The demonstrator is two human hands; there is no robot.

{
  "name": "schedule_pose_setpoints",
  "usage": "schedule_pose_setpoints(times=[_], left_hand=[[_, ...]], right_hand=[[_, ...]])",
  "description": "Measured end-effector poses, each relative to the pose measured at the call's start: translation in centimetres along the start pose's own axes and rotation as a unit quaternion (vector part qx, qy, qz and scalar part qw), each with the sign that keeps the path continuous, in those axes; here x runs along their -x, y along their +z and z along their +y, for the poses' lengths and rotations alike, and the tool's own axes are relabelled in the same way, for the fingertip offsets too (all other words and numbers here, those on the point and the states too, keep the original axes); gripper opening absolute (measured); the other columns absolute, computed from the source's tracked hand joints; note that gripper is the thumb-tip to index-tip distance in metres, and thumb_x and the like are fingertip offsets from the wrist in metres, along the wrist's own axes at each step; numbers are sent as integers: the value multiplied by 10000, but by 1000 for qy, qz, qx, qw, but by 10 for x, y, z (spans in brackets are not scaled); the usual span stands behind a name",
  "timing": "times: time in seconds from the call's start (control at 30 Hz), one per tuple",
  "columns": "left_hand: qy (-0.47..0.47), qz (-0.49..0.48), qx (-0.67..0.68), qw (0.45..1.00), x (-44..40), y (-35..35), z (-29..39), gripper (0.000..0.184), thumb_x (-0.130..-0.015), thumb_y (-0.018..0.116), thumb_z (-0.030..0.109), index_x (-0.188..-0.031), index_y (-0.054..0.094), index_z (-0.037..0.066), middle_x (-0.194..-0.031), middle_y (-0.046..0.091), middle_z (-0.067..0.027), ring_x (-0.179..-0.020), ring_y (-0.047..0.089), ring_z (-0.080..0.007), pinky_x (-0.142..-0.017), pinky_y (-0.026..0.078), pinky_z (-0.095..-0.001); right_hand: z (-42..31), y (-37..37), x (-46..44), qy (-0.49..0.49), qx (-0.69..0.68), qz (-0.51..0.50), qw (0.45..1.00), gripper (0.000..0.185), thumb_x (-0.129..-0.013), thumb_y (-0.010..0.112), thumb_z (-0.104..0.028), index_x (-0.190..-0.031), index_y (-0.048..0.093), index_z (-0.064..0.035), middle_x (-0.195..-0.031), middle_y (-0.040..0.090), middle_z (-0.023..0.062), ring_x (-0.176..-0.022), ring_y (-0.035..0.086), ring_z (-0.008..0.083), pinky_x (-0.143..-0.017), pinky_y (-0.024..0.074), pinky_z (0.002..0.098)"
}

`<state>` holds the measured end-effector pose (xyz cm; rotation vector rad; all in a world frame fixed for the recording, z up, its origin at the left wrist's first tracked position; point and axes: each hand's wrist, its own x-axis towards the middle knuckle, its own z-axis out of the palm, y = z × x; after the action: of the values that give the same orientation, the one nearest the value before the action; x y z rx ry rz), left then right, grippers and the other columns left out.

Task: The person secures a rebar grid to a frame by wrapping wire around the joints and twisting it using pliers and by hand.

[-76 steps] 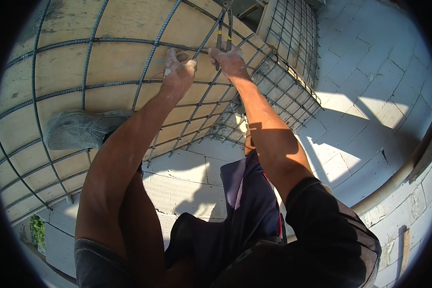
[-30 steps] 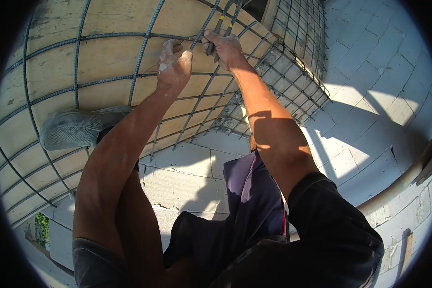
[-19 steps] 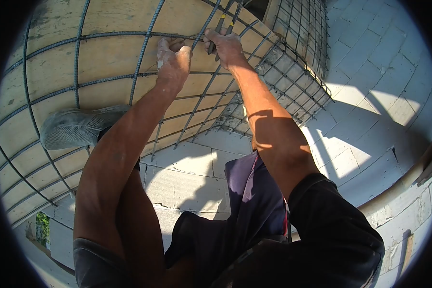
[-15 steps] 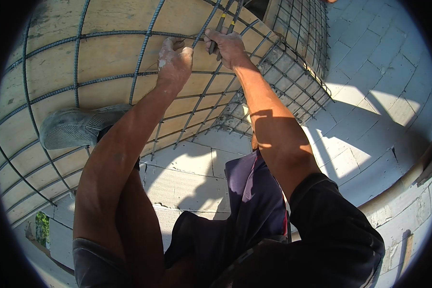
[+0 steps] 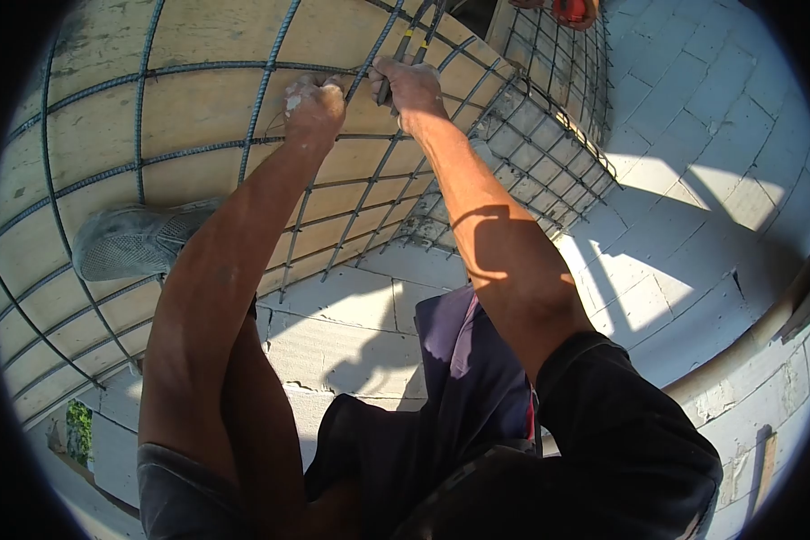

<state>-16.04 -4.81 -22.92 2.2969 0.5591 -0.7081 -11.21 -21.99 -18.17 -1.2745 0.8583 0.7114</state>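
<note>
Right hand (image 5: 411, 90) was clamped on pliers (image 5: 409, 33) near right edge of plywood (image 5: 198, 106). Left hand (image 5: 316, 105) curled beside rebar (image 5: 270, 65); grip unclear.

Rebar grid (image 5: 271, 66) showing ribbed, matt metal; panel (image 5: 198, 108) looking like smooth, scuffed wood. Pliers' handles (image 5: 406, 36) looking matt. Shoe (image 5: 126, 245) showing dusty, textured mesh. Shorts (image 5: 459, 364) showing matt cloth. Blocks (image 5: 346, 315) looking chalky, rough-edged.

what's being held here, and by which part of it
The right grip holds dark, long-handled metal pliers with yellow bands by their handles. Whether the left grip, curled near the grey ribbed steel bars, holds anything cannot be told.
</note>
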Motion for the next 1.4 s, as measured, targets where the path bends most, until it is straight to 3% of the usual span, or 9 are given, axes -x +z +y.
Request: schedule_pose_setpoints(times=[0.1, 0.2, 0.4, 0.6, 0.8, 0.9, 1.0, 1.2, 1.4], left_hand=[[22, 26, -139, 990, 20, -29, 45, 281, -924, 630, 260, -1033, 710, 13, -952, 721, -130, -863, 709, -279, -789, 563, -386], [-59, 66, -8, 996, 30, -35, 69, 281, -887, 629, 273, -941, 733, 18, -954, 726, -172, -899, 696, -350, -860, 532, -435], [27, 53, -89, 994, 26, -35, 59, 254, -872, 613, 244, -913, 728, 22, -982, 720, -195, -933, 688, -362, -862, 526, -455], [146, -60, -390, 907, 28, -41, 63, 163, -880, 670, 203, -942, 770, 90, -1150, 678, -135, -1127, 643, -329, -908, 542, -397], [207, -93, -451, 863, 16, -39, 60, 157, -873, 641, 237, -933, 694, 102, -973, 671, -89, -937, 627, -248, -838, 507, -365], [-35, -156, -117, 980, 9, -49, 69, 178, -896, 612, 243, -964, 672, 90, -962, 650, -64, -916, 590, -214, -831, 475, -358], [-259, -154, 195, 934, 11, -55, 82, 199, -919, 583, 249, -995, 651, 78, -952, 630, -38, -896, 553, -181, -824, 443, -352], [-300, -190, 356, 865, 19, -61, 101, 306, -950, 558, 305, -1089, 613, 38, -1050, 600, -68, -912, 511, -166, -888, 392, -366], [-297, -175, 371, 862, 26, -77, 135, 650, -987, 507, 416, -1419, 396, -58, -1416, 451, -213, -1272, 432, -300, -1096, 319, -446]], right_hand=[[-2, 9, 5, 14, 11, 43, 999, 155, -889, 664, -141, -850, 638, 7, -707, 648, 77, -530, 592, 156, -469, 486, 293], [-2, 23, 5, 47, -9, 122, 991, 136, -878, 641, -116, -814, 622, 3, -696, 633, 78, -522, 575, 163, -473, 483, 301], [11, 25, -14, 63, 35, 134, 988, 131, -870, 611, -96, -778, 609, -3, -687, 610, 76, -549, 568, 165, -481, 465, 313], [0, 29, 26, 112, -23, 117, 987, 159, -855, 614, -135, -785, 624, 8, -726, 633, 93, -605, 599, 184, -534, 472, 313], [16, 33, 39, 114, -105, 98, 983, 164, -840, 640, -140, -840, 661, 23, -737, 648, 109, -596, 608, 211, -539, 490, 319], [14, 25, 35, 96, -133, 49, 985, 134, -856, 639, -112, -838, 657, 19, -733, 648, 106, -580, 603, 205, -520, 501, 321], [8, 18, 37, 101, -104, 18, 989, 119, -870, 638, -93, -845, 652, 22, -743, 649, 102, -577, 605, 196, -518, 518, 323], [21, 26, 38, 101, -208, 16, 973, 154, -887, 667, -124, -842, 655, 22, -737, 649, 97, -584, 612, 185, -532, 534, 317], [15, 29, 36, 108, -80, 37, 990, 181, -872, 697, -147, -795, 677, 14, -689, 649, 76, -546, 586, 172, -526, 483, 294]])
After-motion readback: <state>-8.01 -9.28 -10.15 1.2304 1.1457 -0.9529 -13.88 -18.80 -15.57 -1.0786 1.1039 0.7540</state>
